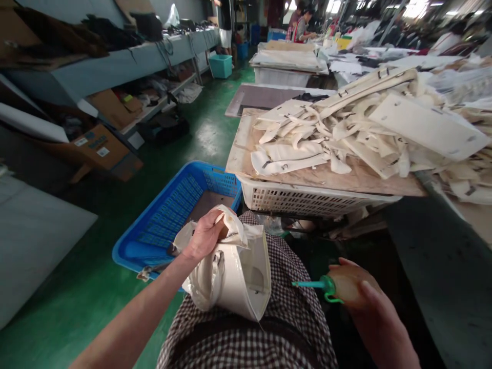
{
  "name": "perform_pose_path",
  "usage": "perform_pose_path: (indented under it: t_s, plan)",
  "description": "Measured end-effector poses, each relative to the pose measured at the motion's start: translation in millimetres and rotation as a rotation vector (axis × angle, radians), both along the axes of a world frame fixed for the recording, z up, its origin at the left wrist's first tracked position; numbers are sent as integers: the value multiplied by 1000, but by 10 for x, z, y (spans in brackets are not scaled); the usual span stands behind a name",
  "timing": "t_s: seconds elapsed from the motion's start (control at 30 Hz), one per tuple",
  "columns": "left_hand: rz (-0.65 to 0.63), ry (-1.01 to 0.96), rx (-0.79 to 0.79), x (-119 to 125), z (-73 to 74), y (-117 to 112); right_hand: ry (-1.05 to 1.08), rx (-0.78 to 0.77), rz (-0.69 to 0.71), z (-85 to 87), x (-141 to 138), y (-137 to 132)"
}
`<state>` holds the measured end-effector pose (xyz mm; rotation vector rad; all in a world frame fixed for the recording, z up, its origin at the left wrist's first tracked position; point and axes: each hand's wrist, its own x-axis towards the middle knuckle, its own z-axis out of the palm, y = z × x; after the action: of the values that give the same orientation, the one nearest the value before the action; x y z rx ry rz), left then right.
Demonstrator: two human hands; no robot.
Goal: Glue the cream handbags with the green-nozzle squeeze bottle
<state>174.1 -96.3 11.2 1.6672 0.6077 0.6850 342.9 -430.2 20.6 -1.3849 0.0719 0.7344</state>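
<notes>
On my lap, over a checked cloth (295,277), lies a cream-white bag (232,279) with its open side turned to the right. My left hand (205,236) is closed on the folded fabric at the bag's top edge, near a zipper. Clear plastic wraps the handle at the bag's side. To the right, apart from the bag, my right hand (365,289) grips a squeeze bottle (344,288) with a green cap and a thin blue-green nozzle. That nozzle points left, toward the bag's opening. Part of the bottle is hidden by my fingers.
A blue plastic basket (154,215) stands on the green floor at front left. Ahead, a wooden board (249,133) on a white crate (307,197) bears a heap of cream bag pieces (346,123). A long workbench (115,61) runs along the left. People work farther back.
</notes>
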Motion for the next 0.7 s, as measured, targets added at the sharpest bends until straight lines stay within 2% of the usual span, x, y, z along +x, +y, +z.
perform_pose_path:
  t_s: [0.07, 0.17, 0.3, 0.43, 0.7]
  plan:
    - [-38, 8, 34, 5, 74, -42, 56, 12, -30, 39, -23, 74]
    - [-89, 26, 114, 3, 156, -98, 44, -8, 34, 94, 0, 142]
    - [-130, 89, 247, -4, 151, -89, -182, -130, 195, 155, 108, 178]
    - [-171, 130, 285, 36, 119, -45, -417, -172, 327, 194, 247, 219]
    - [-260, 221, 401, 211, 211, -84, -664, -226, 375, 268, 338, 415]
